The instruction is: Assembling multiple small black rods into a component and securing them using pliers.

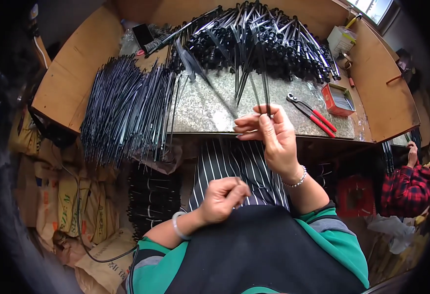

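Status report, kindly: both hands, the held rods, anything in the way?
Right hand pinching thin dark rods. Left hand curled, nothing visible inside. Red-handled cutters lie off to the right, seemingly not blocking.

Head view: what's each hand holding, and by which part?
Right hand: thin dark rods, pinched near their lower ends. Left hand: curled, contents cannot be told.

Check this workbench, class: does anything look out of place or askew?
Yes: the thin dark rods heaped on the left jut unevenly past the front edge of the bench, looking askew because their ends overhang it. I see no clear spill.
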`<state>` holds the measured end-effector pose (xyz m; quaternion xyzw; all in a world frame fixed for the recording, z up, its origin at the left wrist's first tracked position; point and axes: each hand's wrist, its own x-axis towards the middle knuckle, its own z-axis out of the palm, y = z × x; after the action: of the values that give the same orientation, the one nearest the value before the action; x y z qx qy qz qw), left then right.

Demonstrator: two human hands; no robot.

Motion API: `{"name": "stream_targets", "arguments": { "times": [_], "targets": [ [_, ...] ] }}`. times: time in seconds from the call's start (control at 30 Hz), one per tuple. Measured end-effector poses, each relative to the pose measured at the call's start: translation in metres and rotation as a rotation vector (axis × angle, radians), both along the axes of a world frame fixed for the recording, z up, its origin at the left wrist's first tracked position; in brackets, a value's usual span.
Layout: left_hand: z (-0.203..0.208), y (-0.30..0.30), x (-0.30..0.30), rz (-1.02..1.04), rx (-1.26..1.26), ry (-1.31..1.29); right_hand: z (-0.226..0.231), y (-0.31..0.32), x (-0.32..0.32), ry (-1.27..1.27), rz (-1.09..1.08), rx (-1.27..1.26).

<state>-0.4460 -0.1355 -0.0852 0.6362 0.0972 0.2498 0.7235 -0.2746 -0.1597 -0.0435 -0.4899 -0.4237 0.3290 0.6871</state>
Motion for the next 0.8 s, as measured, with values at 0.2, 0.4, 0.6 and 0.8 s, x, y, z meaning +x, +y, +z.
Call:
{"name": "stream_targets", "arguments": {
  "times": [0.2,0.4,0.6,0.8],
  "targets": [
    [-0.022,-0.016,0.038,-0.026,0.338,0.027,0.008,-0.020,-0.003,0.264,0.127,0.020],
    [0.029,0.043,0.065,0.707,0.930,-0.306,0.025,-0.042,0.008,0.194,0.087,-0.083],
    [0.099,0.107,0.116,0.629,0.719,-0.199,0.032,-0.063,0.013,0.070,0.098,-0.096],
    [0.104,0.103,0.136,0.550,0.738,-0.249,0.034,-0.075,0.024,0.092,0.058,-0.051]
  ]
}}
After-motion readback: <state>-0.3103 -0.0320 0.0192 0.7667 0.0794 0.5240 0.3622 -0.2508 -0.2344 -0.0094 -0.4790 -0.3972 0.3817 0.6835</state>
